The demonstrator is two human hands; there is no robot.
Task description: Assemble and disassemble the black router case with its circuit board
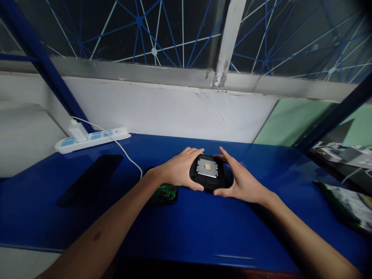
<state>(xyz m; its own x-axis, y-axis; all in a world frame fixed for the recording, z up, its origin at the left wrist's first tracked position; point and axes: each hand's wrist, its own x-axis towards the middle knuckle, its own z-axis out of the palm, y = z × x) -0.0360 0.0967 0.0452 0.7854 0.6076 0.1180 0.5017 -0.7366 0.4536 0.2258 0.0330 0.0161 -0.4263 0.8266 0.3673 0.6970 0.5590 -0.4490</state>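
Note:
A black, rounded device (pixel 200 179) with a silver metal plate and a small yellowish square on top is between my two hands, over the blue table. My left hand (pixel 181 168) grips its left side, thumb at the near edge and fingers at the far edge. Around its right side curves my right hand (pixel 240 180), thumb along the near edge, one finger raised off it and another at the far edge. I see a dark gap between the right palm and the device. Partly hidden under my left wrist lies a phone (pixel 165 194) with a green picture on its screen.
A white power strip (pixel 116 133) with a plugged-in charger (pixel 78 130) stands at the back left. Its white cable (pixel 124 152) runs toward the phone. A flat black slab (pixel 91 180) lies left on the table (pixel 192 232). A green-and-silver packet (pixel 345 205) is at right.

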